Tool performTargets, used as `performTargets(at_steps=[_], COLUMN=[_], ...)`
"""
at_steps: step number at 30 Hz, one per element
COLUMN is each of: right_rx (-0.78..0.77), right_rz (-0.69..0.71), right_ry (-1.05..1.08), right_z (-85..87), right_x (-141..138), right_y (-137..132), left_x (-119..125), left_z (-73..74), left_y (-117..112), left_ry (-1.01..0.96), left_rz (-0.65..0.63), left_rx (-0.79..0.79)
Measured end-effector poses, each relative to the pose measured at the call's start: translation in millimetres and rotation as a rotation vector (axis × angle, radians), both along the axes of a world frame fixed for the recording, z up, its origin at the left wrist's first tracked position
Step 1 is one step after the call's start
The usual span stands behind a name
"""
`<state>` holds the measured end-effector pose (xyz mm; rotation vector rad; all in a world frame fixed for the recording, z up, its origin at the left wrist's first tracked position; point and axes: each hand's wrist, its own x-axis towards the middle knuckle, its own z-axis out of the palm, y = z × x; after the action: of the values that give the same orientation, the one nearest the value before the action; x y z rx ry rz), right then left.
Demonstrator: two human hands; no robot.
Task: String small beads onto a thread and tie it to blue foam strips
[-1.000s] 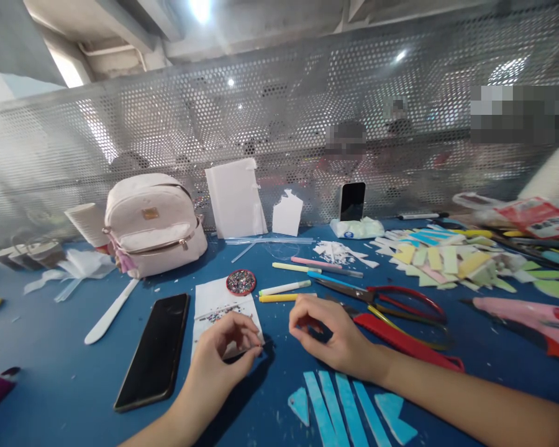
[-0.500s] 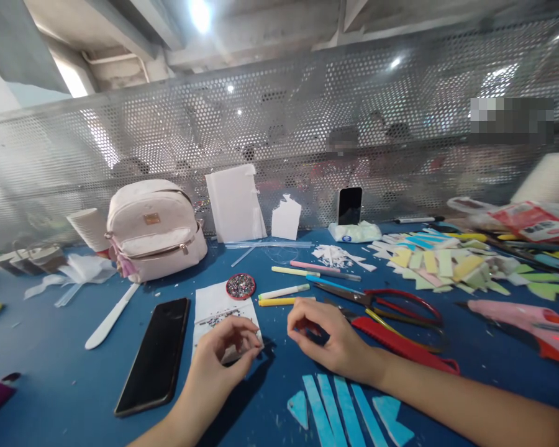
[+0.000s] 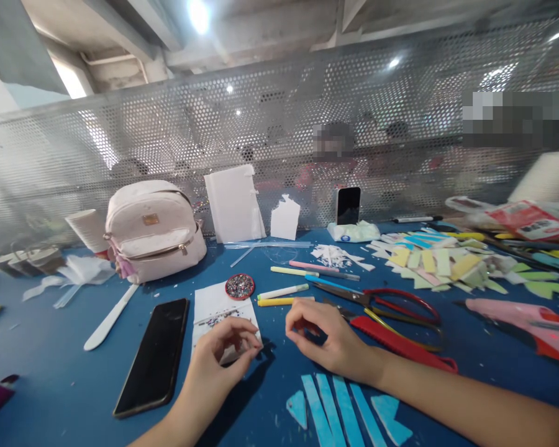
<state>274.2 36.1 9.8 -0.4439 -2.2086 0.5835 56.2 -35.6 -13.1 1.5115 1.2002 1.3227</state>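
My left hand [image 3: 223, 357] is curled over the lower part of a white paper sheet [image 3: 206, 292], thumb and fingertips drawn together. Small dark and silvery bits lie on the sheet, beside a round red-rimmed dish [image 3: 240, 286] full of glittery pieces. To the right, my right hand [image 3: 328, 338] rests with thumb and index finger pinched together. Anything in either pinch is too small to make out. Near the right hand are a yellow marker [image 3: 284, 301], scissors with red handles [image 3: 407, 298] and a red utility knife [image 3: 400, 344]. Blue strips [image 3: 333, 406] lie below it.
A black phone [image 3: 153, 357] and a white plastic knife [image 3: 109, 320] lie at left, with a pale backpack [image 3: 156, 230] behind. A pink glue gun [image 3: 522, 320] and a heap of coloured scraps [image 3: 438, 257] are at right. A perforated metal screen [image 3: 270, 124] stands behind the table.
Both hands keep the same poses. The view has shifted very slightly, and a person behind the screen has moved a little.
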Motion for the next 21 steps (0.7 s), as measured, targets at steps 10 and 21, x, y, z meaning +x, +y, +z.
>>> performTargets(at_steps=[10,21], right_rx=[0.013,0.006], right_rz=[0.002,-0.010], right_ry=[-0.035,-0.065], right_z=[-1.7,-4.8], right_x=[0.1,0.7], right_y=[1.9,2.9], left_x=[-2.6,-3.0], left_z=[0.0,-0.5], left_y=[1.5,2.0], left_ry=[0.036,0.003], left_rz=[-0.016,-0.032], left_rx=[0.006,-0.007])
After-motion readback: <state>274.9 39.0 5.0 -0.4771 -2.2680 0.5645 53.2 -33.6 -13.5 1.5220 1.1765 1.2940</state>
